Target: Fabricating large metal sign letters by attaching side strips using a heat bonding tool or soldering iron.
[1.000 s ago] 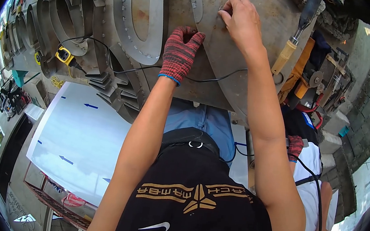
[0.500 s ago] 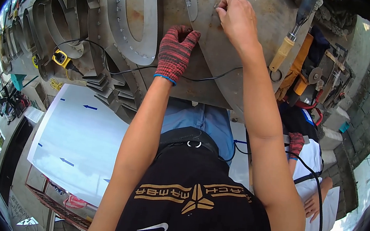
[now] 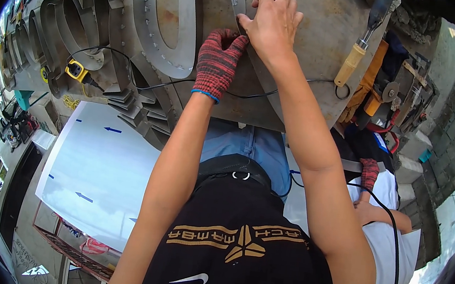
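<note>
My left hand (image 3: 221,58), in a red-and-black knit glove with a blue cuff, is closed in a pinch near the lower right end of a large S-shaped sheet-metal letter (image 3: 183,32). What its fingertips hold, if anything, is too small to make out. Bare, my right hand (image 3: 275,28) lies just beside it, fingers bent but apart. Its thumb reaches the letter's right-hand edge, close to the gloved fingertips. White weld spots dot the letter's inner side. Underneath is a worn metal sheet (image 3: 316,35) forming the work surface. A black cable (image 3: 254,95) runs across it below my hands.
Bent metal letter strips (image 3: 79,21) stand at left, near a yellow-and-black device (image 3: 76,70). A wooden-handled tool (image 3: 352,63) lies at the right edge. Beyond are an angle grinder (image 3: 382,97) and another person's gloved hand (image 3: 369,173). A white sheet (image 3: 100,167) spreads at lower left.
My right hand has moved left and down, coming close to the left, and its fingers have spread. The left hand barely shifted. The other person's gloved hand and arm have moved.
</note>
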A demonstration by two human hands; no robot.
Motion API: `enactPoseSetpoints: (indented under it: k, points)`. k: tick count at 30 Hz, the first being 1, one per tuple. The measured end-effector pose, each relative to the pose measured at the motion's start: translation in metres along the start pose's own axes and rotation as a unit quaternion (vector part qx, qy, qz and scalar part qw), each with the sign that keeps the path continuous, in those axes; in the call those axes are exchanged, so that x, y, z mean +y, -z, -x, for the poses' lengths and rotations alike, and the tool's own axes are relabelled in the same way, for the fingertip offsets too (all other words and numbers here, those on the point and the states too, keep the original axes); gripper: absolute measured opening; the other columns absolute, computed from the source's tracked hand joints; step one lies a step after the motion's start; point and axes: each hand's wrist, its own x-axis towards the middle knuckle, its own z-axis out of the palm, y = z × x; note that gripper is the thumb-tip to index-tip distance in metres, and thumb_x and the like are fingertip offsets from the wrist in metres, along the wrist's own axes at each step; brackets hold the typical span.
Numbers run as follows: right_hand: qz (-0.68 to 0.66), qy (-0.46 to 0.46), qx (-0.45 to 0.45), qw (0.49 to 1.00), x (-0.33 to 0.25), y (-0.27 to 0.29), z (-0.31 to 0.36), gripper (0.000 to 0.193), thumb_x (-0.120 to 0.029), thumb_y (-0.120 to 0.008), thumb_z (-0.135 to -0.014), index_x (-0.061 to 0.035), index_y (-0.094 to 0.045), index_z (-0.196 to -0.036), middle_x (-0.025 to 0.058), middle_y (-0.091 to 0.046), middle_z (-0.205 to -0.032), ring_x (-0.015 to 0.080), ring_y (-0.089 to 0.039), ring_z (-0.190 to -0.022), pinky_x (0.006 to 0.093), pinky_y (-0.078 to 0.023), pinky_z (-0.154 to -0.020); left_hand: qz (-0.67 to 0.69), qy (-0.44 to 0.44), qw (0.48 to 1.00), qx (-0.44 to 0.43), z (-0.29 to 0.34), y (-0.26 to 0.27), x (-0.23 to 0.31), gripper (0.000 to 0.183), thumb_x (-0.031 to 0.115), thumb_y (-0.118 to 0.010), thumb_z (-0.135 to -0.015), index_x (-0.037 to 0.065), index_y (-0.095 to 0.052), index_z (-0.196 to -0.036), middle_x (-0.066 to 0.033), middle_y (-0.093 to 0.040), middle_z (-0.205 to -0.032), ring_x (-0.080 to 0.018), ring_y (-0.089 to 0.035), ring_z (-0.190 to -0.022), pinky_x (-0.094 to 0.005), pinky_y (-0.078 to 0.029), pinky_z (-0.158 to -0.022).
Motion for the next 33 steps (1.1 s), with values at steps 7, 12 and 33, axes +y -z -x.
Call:
enactPoseSetpoints:
  k: [7, 12, 33]
  points:
    - [0.029, -0.016, 0.004, 0.999, 0.001, 0.005, -0.006, 0.037, -0.020, -0.082, -0.081, -0.0063, -0.066, -0.111, 0.0170, -0.054, -0.121, 0.0343, -0.051, -0.118, 0.0480, -0.039, -0.098, 0.015, 0.006, 1.000, 0.002, 0.001, -0.002, 0.005, 0.031, 0.021, -0.081, -0.090, -0.001, -0.069, -0.108, -0.0093, -0.075, -0.096, -0.0150, -0.067, -0.086, -0.0314, -0.054, -0.082]
    - [-0.012, -0.057, 0.070, 0.996, 0.028, 0.027, -0.013, 0.018, -0.021, -0.071, -0.090, -0.0096, -0.071, -0.105, 0.0123, -0.060, -0.115, 0.0316, -0.056, -0.112, 0.0469, -0.041, -0.098, 0.014, -0.003, 1.000, 0.001, 0.005, 0.001, 0.006, 0.035, 0.024, -0.082, -0.089, -0.002, -0.069, -0.110, -0.0102, -0.075, -0.097, -0.0154, -0.068, -0.088, -0.0322, -0.055, -0.083]
    - [-0.038, -0.014, -0.054, 0.998, 0.003, 0.001, -0.002, 0.022, -0.031, -0.079, -0.085, -0.0098, -0.082, -0.092, 0.0129, -0.070, -0.107, 0.0315, -0.059, -0.109, 0.0458, -0.040, -0.094, 0.040, 0.004, 0.999, -0.014, -0.002, 0.003, -0.005, 0.038, 0.025, -0.083, -0.088, -0.001, -0.068, -0.111, -0.0129, -0.076, -0.102, -0.0194, -0.070, -0.092, -0.0336, -0.056, -0.086]
